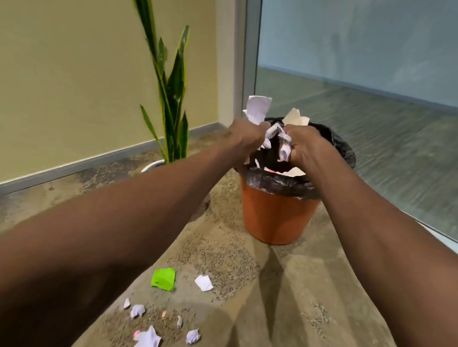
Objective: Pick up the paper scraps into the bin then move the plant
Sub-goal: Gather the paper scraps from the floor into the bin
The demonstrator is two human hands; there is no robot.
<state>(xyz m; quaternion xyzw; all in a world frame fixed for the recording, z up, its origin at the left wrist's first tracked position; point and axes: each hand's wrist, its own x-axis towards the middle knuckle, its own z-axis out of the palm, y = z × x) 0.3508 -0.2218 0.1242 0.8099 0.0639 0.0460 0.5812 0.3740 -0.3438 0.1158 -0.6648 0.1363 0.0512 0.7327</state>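
Observation:
An orange bin (276,214) lined with a black bag stands on the carpet, with paper lying inside it. Both my hands are over its mouth. My left hand (245,136) grips a bunch of white paper scraps (258,109), one sheet sticking up above the fist. My right hand (308,146) grips more crumpled white scraps (284,147). A tall snake plant (171,88) in a white pot (152,165) stands left of the bin, partly hidden by my left forearm. Several white scraps (147,341) and a green one (164,278) lie on the floor near me.
A yellowish wall with a grey skirting (60,171) runs along the left. A glass partition (366,61) rises behind and to the right of the bin. Patterned carpet (295,300) covers the floor between me and the bin.

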